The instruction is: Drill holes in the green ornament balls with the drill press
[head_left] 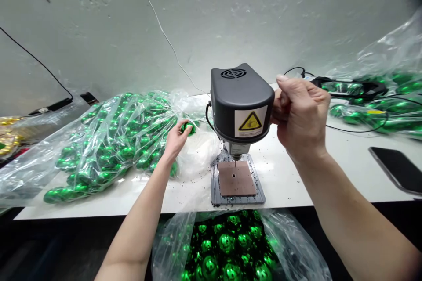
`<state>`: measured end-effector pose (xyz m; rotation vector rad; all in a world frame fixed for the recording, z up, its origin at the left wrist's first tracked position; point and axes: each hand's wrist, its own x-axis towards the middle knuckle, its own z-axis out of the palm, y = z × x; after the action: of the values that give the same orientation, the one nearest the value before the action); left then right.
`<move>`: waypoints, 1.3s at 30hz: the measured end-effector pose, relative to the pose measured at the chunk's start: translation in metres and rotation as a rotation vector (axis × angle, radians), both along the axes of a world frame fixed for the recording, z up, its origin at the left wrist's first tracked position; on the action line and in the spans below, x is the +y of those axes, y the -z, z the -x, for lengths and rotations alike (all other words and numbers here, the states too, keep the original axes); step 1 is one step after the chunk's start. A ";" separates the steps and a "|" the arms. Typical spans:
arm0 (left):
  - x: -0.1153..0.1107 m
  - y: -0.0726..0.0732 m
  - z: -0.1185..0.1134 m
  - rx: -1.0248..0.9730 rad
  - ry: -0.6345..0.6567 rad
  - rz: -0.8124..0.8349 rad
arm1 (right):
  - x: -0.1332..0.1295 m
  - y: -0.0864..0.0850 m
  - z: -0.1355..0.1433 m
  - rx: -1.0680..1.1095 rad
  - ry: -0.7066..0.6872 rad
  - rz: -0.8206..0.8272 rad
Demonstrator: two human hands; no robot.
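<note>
My left hand (pixel 178 137) pinches a shiny green ball ornament (pixel 189 127) at the gathered mouth of a clear plastic bag (pixel 115 136) full of such balls. My right hand (pixel 300 112) is closed in a fist against the right side of a small black bench drill press (pixel 242 96), around its feed handle, which the fingers hide. The thin drill bit (pixel 235 164) points down over a brown square board (pixel 235 180) with a small hole in it. This board lies on the press's grey slotted base (pixel 260 193).
An open clear bag of green balls (pixel 227 243) hangs below the white table's (pixel 283 193) front edge. Dark shavings surround the base. At right lie a phone (pixel 397 167), black cables and more bagged green balls (pixel 395 112). Gold items (pixel 9 134) sit far left.
</note>
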<state>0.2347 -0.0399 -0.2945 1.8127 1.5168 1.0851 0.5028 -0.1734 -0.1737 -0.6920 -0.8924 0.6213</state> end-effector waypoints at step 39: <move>-0.137 0.093 -0.092 -0.380 0.323 0.131 | 0.000 0.005 0.003 -0.038 0.090 -0.071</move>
<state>0.3271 -0.1766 -0.3873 1.5832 1.0087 1.0677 0.5003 -0.1735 -0.1792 -0.6779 -0.9091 0.4960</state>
